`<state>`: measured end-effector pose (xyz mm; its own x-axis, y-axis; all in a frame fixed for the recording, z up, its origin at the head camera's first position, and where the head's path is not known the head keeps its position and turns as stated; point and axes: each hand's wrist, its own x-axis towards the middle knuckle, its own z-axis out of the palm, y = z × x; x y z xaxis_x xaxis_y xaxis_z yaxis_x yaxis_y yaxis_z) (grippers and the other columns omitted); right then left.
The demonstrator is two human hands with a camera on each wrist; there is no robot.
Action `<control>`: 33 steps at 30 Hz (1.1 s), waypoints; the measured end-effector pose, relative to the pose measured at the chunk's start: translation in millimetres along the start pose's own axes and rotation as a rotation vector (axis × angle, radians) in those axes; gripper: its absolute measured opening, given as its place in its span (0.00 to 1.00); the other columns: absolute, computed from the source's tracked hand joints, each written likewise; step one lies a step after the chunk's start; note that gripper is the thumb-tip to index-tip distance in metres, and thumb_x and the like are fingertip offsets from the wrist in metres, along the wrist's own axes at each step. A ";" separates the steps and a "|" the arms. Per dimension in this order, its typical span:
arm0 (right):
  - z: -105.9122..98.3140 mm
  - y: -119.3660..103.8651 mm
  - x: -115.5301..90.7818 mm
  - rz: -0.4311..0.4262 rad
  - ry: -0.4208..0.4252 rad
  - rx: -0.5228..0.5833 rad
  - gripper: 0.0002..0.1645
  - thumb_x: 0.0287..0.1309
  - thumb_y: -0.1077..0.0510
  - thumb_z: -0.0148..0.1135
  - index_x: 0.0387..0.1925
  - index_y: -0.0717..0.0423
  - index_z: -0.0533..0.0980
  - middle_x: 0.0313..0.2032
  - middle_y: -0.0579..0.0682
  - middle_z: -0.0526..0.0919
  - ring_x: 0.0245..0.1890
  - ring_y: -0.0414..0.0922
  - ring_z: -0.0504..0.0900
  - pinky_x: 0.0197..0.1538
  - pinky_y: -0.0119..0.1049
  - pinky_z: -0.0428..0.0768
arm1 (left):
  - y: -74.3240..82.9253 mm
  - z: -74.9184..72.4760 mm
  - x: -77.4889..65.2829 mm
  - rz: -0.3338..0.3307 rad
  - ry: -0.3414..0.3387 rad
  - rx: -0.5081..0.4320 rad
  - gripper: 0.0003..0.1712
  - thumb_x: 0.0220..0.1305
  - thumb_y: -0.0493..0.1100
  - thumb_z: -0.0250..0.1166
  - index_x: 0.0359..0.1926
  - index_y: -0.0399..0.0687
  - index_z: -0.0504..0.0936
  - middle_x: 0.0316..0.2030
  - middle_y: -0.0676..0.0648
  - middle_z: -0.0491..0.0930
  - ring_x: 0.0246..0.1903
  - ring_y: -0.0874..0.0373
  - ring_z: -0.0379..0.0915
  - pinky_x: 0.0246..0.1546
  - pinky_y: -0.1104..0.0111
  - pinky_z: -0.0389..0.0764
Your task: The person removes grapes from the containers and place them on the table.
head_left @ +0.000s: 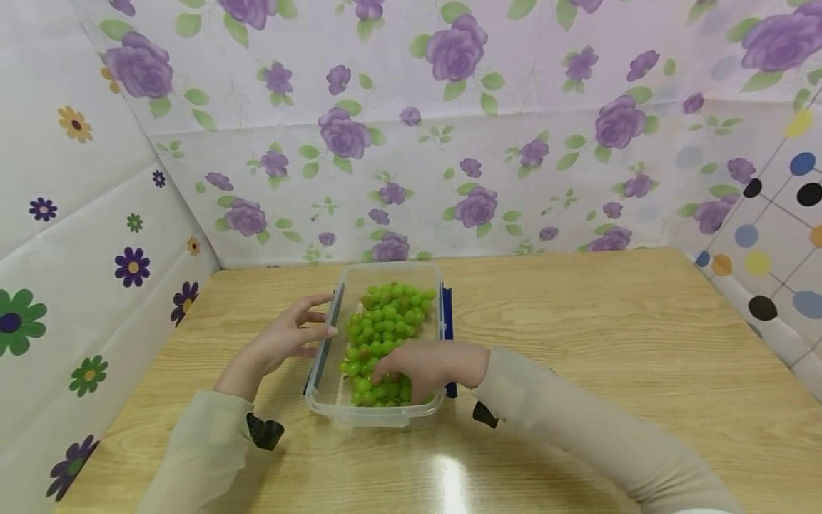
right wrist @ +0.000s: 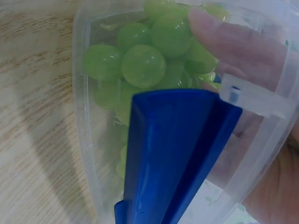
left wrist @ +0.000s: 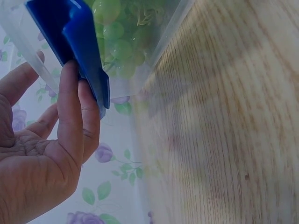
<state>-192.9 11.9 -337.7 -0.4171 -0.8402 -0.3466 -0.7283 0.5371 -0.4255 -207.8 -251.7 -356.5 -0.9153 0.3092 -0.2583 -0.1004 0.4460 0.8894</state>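
A clear plastic container (head_left: 340,412) with blue side latches stands on the table, holding green grapes (head_left: 388,314). My left hand (head_left: 292,335) is at its left side, fingers loosely extended and touching the blue latch (left wrist: 86,42); the thumb reaches the rim. My right hand (head_left: 437,364) reaches over the right front rim into the container. Its fingers bend down around the near grapes, and their tips are partly hidden there. Through the clear wall in the right wrist view, a fingertip (right wrist: 205,23) lies against the grapes (right wrist: 143,66), behind the right latch (right wrist: 163,140).
The wooden table (head_left: 578,343) extends to both sides of the container. Behind it hangs a white cloth (head_left: 417,164) with purple flowers. A flowered panel (head_left: 96,214) closes the left side, and a dotted one (head_left: 764,235) the right.
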 end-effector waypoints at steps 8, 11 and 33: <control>-0.2 -1.7 0.7 0.032 0.029 0.005 0.31 0.47 0.72 0.69 0.54 0.50 0.76 0.51 0.46 0.81 0.51 0.42 0.78 0.46 0.28 0.76 | 0.9 -0.2 -0.3 -0.006 0.006 0.001 0.43 0.66 0.48 0.61 0.75 0.54 0.47 0.66 0.32 0.54 0.62 0.37 0.62 0.51 0.49 0.75; 0.5 -2.4 1.2 0.058 0.054 0.005 0.26 0.45 0.71 0.70 0.49 0.52 0.78 0.47 0.46 0.82 0.48 0.40 0.78 0.46 0.28 0.77 | 2.1 -1.0 -0.5 -0.009 0.004 0.000 0.44 0.66 0.49 0.61 0.75 0.55 0.46 0.66 0.32 0.54 0.62 0.37 0.62 0.52 0.48 0.75; 5.4 -0.9 -3.5 -0.033 0.152 -0.017 0.22 0.44 0.73 0.69 0.45 0.59 0.82 0.43 0.50 0.85 0.44 0.42 0.82 0.44 0.27 0.78 | 1.8 -0.6 -0.7 -0.027 0.001 -0.014 0.44 0.66 0.49 0.61 0.75 0.57 0.47 0.67 0.32 0.53 0.63 0.36 0.60 0.53 0.46 0.73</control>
<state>-187.8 14.7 -340.7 -0.4691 -0.8598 -0.2016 -0.7515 0.5086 -0.4202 -207.6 -251.6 -354.4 -0.9124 0.2966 -0.2821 -0.1307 0.4422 0.8873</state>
